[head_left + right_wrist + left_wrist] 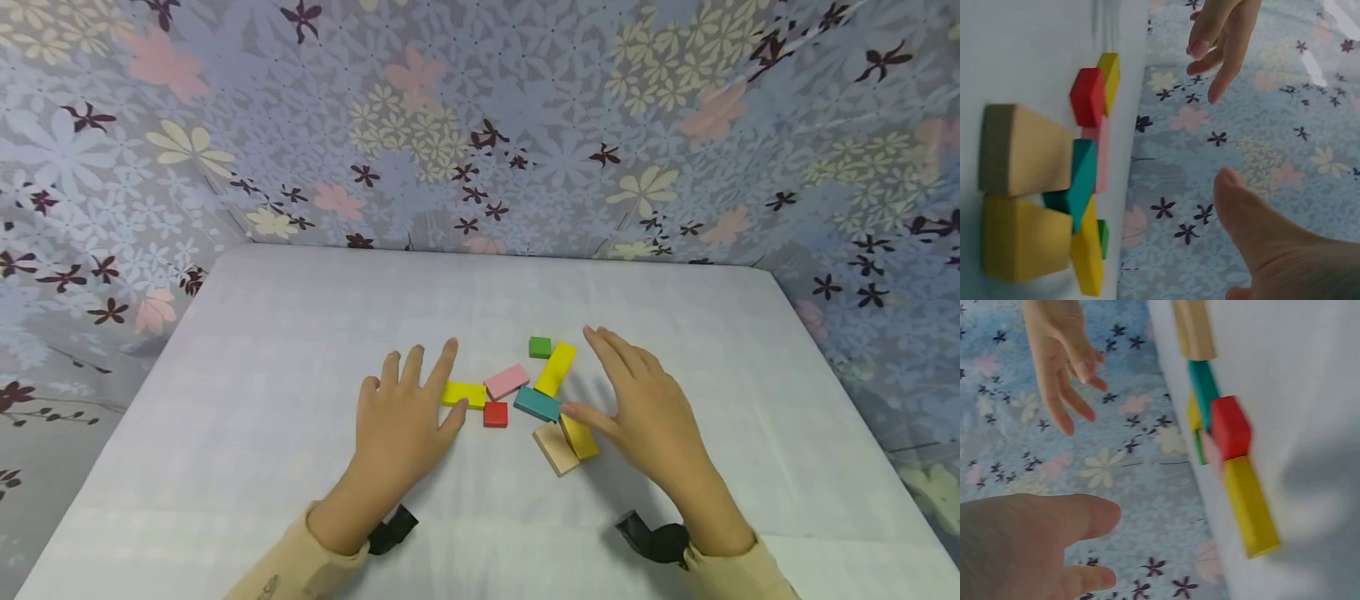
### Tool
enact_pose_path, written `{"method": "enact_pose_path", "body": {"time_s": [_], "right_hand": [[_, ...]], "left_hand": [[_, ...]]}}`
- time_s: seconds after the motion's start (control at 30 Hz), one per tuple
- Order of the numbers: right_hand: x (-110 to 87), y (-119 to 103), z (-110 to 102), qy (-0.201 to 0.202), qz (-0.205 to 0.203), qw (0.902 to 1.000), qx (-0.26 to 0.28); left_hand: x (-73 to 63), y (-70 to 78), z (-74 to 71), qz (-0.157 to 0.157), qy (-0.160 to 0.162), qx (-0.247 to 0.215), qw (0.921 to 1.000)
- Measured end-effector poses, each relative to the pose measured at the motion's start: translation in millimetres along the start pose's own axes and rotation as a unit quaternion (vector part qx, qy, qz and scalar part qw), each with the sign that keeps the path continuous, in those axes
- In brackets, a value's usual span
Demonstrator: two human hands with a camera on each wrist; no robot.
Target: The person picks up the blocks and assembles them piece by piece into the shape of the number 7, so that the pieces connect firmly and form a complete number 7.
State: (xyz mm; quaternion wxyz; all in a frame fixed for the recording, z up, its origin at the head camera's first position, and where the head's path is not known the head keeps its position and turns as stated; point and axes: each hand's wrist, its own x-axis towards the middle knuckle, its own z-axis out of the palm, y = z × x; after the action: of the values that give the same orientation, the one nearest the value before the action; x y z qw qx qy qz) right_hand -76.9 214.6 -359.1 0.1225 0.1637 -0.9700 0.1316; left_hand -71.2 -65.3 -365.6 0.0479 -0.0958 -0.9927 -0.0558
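My left hand (401, 421) hovers with spread fingers by a yellow block (472, 395); the left wrist view shows a gap between hand and blocks. Beside that block lie a pink block (507, 382) and a small red block (495, 414). A teal block (537, 404) sits mid-cluster, with a second yellow block (556, 369) and a small green block (540, 347) behind it. Nearer me are a plain wooden block (556, 448) and a darker yellow block (581, 437). Above the cluster's right side, my right hand (652, 412) is held with fingers extended, gripping nothing.
The blocks lie on a table (315, 317) covered in white cloth. Flower-patterned fabric (480, 125) rises behind the far edge and shows at both sides. Black straps (652, 537) hang at both wrists, near the beige sleeves (738, 575).
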Motion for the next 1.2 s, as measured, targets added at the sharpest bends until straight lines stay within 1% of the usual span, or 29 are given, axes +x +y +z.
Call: {"method": "enact_pose_path", "body": {"time_s": [0.17, 0.3, 0.47, 0.67, 0.8, 0.9, 0.97, 1.2], "right_hand": [[-3.6, 9, 8, -0.039, 0.002, 0.9985, 0.037], [-5.3, 14, 12, -0.054, 0.000, 0.9972, 0.051], [-8.8, 19, 18, -0.087, 0.004, 0.9934, 0.075], [-14.2, 27, 28, -0.139, 0.002, 0.9853, 0.099], [-18.8, 33, 34, -0.170, 0.001, 0.9801, 0.103], [-21.6, 37, 37, -0.182, 0.000, 0.9775, 0.107], [-23.0, 39, 39, -0.187, -0.003, 0.9761, 0.111], [-26.0, 42, 43, -0.196, -0.009, 0.9739, 0.115]], "left_hand": [[1.8, 2.7, 17.0, 0.006, -0.010, 0.010, 0.9999], [4.3, 4.7, 25.4, 0.007, -0.019, 0.005, 0.9998], [7.8, 7.6, 32.0, 0.011, -0.029, -0.005, 0.9995], [11.5, 11.0, 40.0, 0.039, -0.059, 0.006, 0.9975], [11.3, 11.3, 41.5, 0.051, -0.074, 0.006, 0.9959], [9.5, 9.3, 41.6, 0.056, -0.079, -0.005, 0.9953], [7.7, 6.5, 42.6, 0.062, -0.076, -0.009, 0.9951], [5.0, -5.5, 48.1, 0.086, -0.043, -0.030, 0.9949]]}}
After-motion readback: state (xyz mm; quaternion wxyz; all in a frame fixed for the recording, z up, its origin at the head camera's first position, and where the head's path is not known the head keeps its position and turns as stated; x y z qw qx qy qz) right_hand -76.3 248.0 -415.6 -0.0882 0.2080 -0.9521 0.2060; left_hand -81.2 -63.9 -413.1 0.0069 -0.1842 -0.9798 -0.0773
